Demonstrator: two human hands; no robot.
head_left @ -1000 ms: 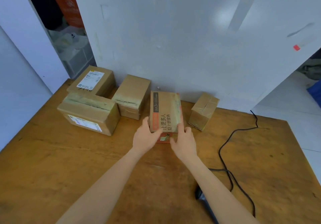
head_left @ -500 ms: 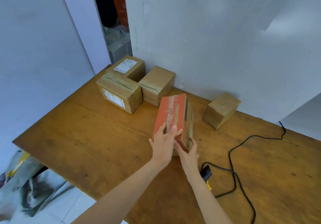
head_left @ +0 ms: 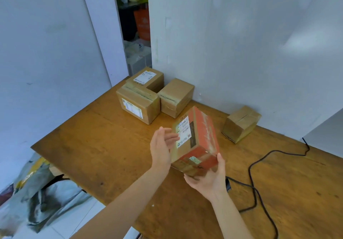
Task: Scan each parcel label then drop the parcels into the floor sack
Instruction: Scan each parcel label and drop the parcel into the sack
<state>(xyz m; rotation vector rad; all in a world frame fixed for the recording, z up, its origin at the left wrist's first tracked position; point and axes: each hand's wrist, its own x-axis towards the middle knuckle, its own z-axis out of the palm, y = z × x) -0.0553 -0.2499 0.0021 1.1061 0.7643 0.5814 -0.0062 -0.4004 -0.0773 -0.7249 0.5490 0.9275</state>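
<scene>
Parcel (head_left: pixel 196 138), red and brown with white label (head_left: pixel 183 132), tilted above table (head_left: pixel 104 146)
Straight-fingered left hand (head_left: pixel 161 148) presses label side, right hand (head_left: pixel 207 181) open-palmed beneath near end; bare tabletop left, sack (head_left: pixel 42 192) past near-left edge

The scanner (head_left: pixel 228 185) is mostly hidden behind the right hand (head_left: pixel 207 181).
</scene>
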